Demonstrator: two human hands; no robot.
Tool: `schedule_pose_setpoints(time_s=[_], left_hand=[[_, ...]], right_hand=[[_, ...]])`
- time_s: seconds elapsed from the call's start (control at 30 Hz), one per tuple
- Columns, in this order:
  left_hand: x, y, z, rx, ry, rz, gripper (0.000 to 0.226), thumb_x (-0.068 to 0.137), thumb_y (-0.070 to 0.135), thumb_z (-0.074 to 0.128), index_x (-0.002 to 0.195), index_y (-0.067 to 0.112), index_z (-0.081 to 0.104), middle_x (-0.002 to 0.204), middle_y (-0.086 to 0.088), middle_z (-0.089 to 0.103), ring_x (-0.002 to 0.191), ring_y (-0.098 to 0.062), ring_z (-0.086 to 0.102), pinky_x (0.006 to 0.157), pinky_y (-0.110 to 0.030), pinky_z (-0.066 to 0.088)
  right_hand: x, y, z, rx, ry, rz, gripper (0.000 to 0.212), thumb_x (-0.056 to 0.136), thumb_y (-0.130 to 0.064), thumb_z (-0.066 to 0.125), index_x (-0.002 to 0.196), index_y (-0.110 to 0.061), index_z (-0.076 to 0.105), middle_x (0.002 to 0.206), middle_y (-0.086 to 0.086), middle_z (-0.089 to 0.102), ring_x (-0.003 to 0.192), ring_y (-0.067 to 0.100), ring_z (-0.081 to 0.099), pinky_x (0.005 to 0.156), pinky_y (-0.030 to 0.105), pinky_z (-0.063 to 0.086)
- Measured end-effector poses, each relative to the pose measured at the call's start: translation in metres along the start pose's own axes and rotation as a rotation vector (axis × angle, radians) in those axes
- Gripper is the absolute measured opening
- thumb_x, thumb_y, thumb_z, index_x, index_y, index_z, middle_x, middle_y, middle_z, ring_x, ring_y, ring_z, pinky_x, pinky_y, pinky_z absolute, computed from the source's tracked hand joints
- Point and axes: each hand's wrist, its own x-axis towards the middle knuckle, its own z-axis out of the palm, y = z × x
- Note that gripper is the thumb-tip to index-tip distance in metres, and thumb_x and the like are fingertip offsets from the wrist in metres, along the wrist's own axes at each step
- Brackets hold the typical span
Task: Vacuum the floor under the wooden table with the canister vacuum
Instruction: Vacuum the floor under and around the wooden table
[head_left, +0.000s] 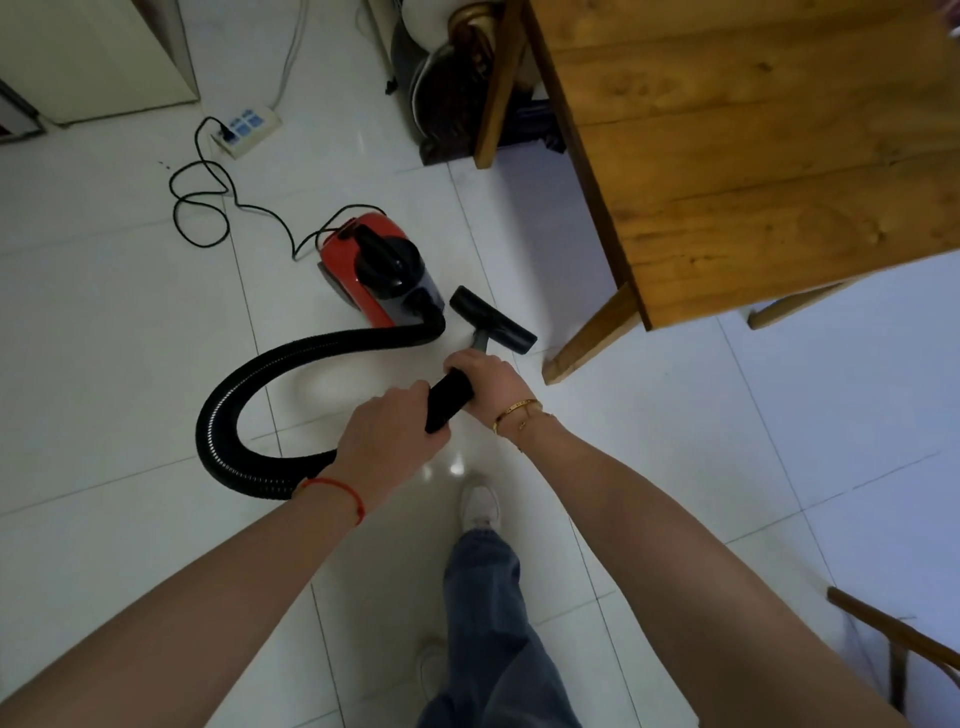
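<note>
A red and black canister vacuum (376, 267) stands on the white tiled floor (130, 332). Its ribbed black hose (249, 395) loops left and back to a black wand (448, 400). My left hand (387, 441) grips the wand's rear end and my right hand (485, 384) grips it further forward. The black floor nozzle (493, 319) sits on the tiles just left of the near leg (589, 335) of the wooden table (779, 156), which fills the upper right.
The vacuum's black cord (200, 208) snakes to a white power strip (247, 130) at the back left. A cream cabinet (98, 57) stands far left, dark objects (447, 88) behind the table, a chair part (893, 634) lower right. My leg and shoe (480, 506) are below.
</note>
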Motion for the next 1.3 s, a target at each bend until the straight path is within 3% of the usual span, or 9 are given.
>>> schedule_pose_setpoints(time_s=[0.33,0.5,0.67,0.8,1.0,1.13,1.3], left_hand=[[0.115,0.018,-0.026,-0.038,-0.024,-0.036,0.023,0.089,0.038,0.056,0.09,0.016,0.047,0.07,0.002,0.053,0.054,-0.012,0.048,0.048,-0.023,0.036],[0.157,0.029,-0.039,-0.025,-0.031,-0.013,0.025,0.09,0.039,0.054,0.088,0.018,0.042,0.072,0.0,0.055,0.057,-0.014,0.051,0.051,-0.024,0.036],[0.18,0.025,-0.057,0.018,-0.036,0.008,0.027,0.091,0.043,0.052,0.092,0.019,0.04,0.075,0.002,0.053,0.058,-0.011,0.049,0.052,-0.021,0.032],[0.184,0.01,-0.072,0.037,-0.038,0.032,0.028,0.092,0.044,0.052,0.096,0.017,0.045,0.076,0.001,0.056,0.061,-0.014,0.054,0.056,-0.024,0.039],[0.173,-0.031,-0.103,0.066,-0.061,0.069,0.026,0.091,0.041,0.052,0.099,0.017,0.048,0.074,0.005,0.051,0.059,-0.012,0.046,0.054,-0.022,0.033],[0.163,-0.062,-0.125,0.099,-0.102,0.124,0.031,0.09,0.046,0.052,0.094,0.018,0.042,0.075,0.005,0.048,0.062,-0.013,0.046,0.057,-0.024,0.036],[0.158,-0.089,-0.142,0.083,-0.139,0.17,0.032,0.088,0.041,0.056,0.101,0.013,0.051,0.068,0.007,0.043,0.061,-0.014,0.047,0.057,-0.025,0.038]], right_hand=[[0.098,0.039,-0.06,-0.086,-0.043,0.008,0.023,0.082,-0.005,0.06,0.105,-0.009,0.06,0.112,0.01,0.06,0.09,0.031,0.063,0.078,0.037,0.053],[0.13,0.056,-0.084,-0.08,-0.031,0.038,0.03,0.082,-0.002,0.06,0.11,-0.012,0.059,0.116,0.009,0.059,0.092,0.033,0.064,0.082,0.038,0.053],[0.153,0.053,-0.095,-0.071,0.006,0.055,0.024,0.082,-0.003,0.06,0.105,-0.01,0.059,0.112,0.01,0.06,0.09,0.032,0.063,0.081,0.038,0.053],[0.165,0.039,-0.092,-0.043,0.031,0.077,0.025,0.081,-0.002,0.06,0.104,-0.011,0.059,0.111,0.008,0.061,0.09,0.032,0.063,0.082,0.037,0.053],[0.173,-0.007,-0.074,0.037,0.044,0.093,0.029,0.075,0.002,0.061,0.102,-0.009,0.06,0.107,0.011,0.062,0.09,0.035,0.063,0.076,0.043,0.054],[0.175,-0.04,-0.06,0.1,0.066,0.113,0.035,0.074,0.0,0.066,0.107,-0.01,0.061,0.112,0.01,0.061,0.093,0.034,0.062,0.081,0.037,0.053],[0.175,-0.068,-0.053,0.128,0.081,0.137,0.039,0.073,-0.007,0.074,0.109,-0.01,0.061,0.114,0.011,0.061,0.099,0.031,0.06,0.085,0.037,0.051]])
